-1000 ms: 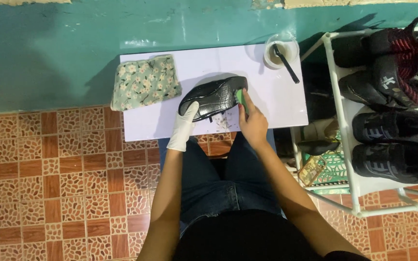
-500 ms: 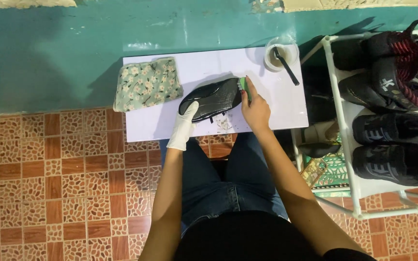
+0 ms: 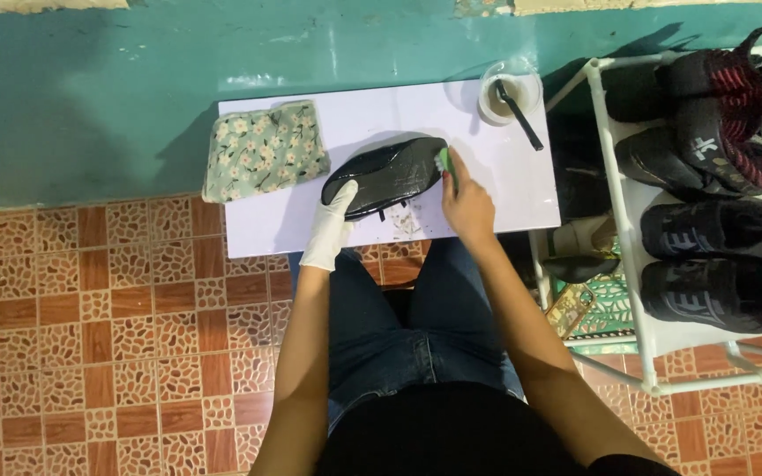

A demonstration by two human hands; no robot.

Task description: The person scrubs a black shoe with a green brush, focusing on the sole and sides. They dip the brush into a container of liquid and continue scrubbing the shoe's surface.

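Black shoe (image 3: 387, 175) lies sole-up on the white surface (image 3: 504, 189), roughly mid-surface, heel end toward the left hand, toe end toward the right

Left hand (image 3: 331, 231), in a white glove, is closed around the heel end of the shoe, pinning it against the surface

Right hand (image 3: 466, 201), bare, is curled around a small green brush (image 3: 444, 163), bristle end touching the toe end of the sole

Bits of dirt (image 3: 403, 220) sit on the surface just beside the shoe, on the near side

Handling read: shoe looks light, with a glossy upper, so likely slippery if wet; the sole looks stiff enough to take brush pressure, but the shoe will probably rock on its rounded upper unless clamped. Best hold looks like heel or mid-waist, fingers wrapped over the edge, as the gloved hand has it

Around it: folded floral cloth (image 3: 262, 150) lying left of the shoe, apart from it; small bowl (image 3: 509, 92) at the far right corner with a dark utensil (image 3: 519, 115) resting in it, handle sticking out over the surface

White shoe rack (image 3: 632, 264) stands right of the surface, holding dark sneakers (image 3: 716, 234) and a red-and-black pair (image 3: 734, 97) further back

Person sits on orange tiled floor (image 3: 116, 335), knees under the surface edge
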